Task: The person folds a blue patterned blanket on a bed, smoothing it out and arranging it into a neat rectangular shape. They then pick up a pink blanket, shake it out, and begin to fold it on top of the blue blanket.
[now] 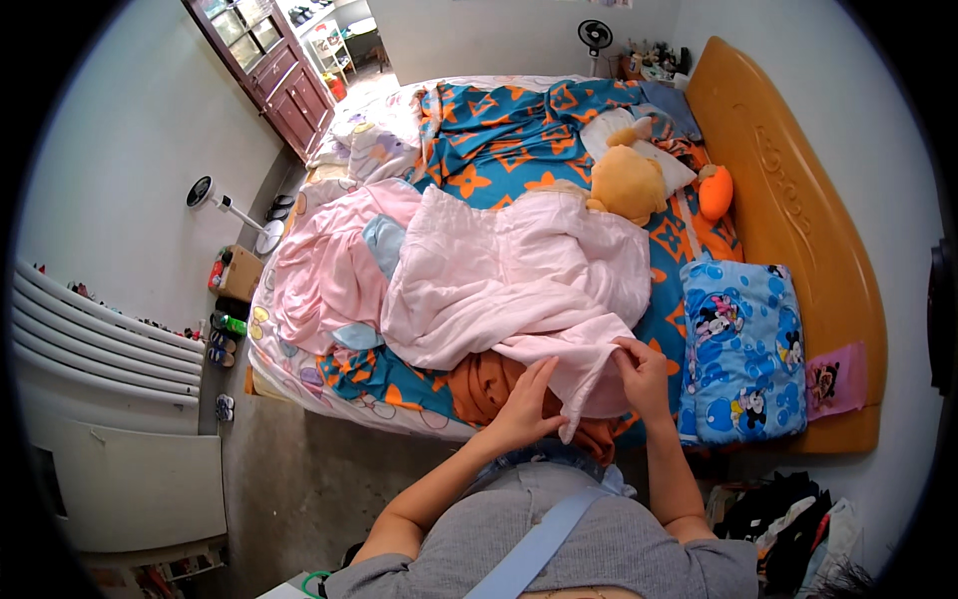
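Note:
A pale pink quilt point(519, 250) lies rumpled across the middle of the bed, its near edge lifted toward me. My right hand point(644, 379) pinches that edge between thumb and fingers. Beside the hanging corner is my left hand point(521, 411), thumb and fingers apart; the fingertips are at the cloth, and I cannot tell how firmly they touch. Rust-brown cloth point(484, 384) shows under the quilt near my left hand. A deeper pink cloth with light blue parts point(329, 265) is heaped to the left of the quilt.
Teal-and-orange bedding point(504, 135) covers the bed. A yellow plush toy point(627, 185), an orange plush point(715, 193) and a blue cartoon-print pillow point(743, 349) lie by the wooden headboard point(788, 200). A standing fan point(235, 212) and a radiator point(110, 334) are at the left.

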### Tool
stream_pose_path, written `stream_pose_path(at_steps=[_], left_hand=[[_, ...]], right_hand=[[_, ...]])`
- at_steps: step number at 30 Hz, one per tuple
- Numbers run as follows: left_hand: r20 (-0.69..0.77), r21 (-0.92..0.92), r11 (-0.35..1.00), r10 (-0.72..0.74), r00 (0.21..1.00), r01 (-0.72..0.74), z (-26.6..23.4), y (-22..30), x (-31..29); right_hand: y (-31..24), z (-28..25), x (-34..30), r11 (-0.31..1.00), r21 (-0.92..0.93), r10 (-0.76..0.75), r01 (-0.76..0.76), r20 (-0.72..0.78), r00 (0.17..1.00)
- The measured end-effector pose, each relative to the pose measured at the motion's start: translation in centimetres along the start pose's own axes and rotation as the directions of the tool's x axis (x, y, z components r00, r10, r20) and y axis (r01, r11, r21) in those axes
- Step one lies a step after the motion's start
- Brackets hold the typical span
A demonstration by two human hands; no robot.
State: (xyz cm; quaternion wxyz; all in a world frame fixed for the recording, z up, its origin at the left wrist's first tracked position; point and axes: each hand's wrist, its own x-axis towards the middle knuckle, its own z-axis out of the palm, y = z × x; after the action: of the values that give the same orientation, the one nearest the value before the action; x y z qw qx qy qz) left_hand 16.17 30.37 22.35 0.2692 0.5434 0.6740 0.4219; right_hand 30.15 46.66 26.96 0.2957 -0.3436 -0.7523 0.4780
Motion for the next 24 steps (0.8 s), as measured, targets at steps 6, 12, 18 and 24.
stream_pose_path(at_steps=[6,12,18,24], left_hand=[[-0.180,0.114,0.993,0.013,0.984,0.008,1.1,-7.3,2.1],[-0.195,0.109,0.988,-0.091,0.977,0.114,2.4,-14.8,2.3],[-0.163,0.161,0.975,-0.125,0.979,0.151,-1.2,-12.2,1.9],[-0.094,0.184,0.979,-0.069,0.993,0.086,-7.8,-5.4,1.4]], right_hand=[[0.4,-0.1,-0.1,1.000,-0.004,-0.009,0.009,0.032,0.999],[0.5,-0.3,-0.7,0.999,0.031,0.016,-0.017,0.030,0.999],[3.0,-1.1,-0.7,0.999,0.042,0.035,-0.032,-0.081,0.996],[4.9,-2.3,-0.6,0.990,0.090,0.114,-0.104,-0.102,0.988]])
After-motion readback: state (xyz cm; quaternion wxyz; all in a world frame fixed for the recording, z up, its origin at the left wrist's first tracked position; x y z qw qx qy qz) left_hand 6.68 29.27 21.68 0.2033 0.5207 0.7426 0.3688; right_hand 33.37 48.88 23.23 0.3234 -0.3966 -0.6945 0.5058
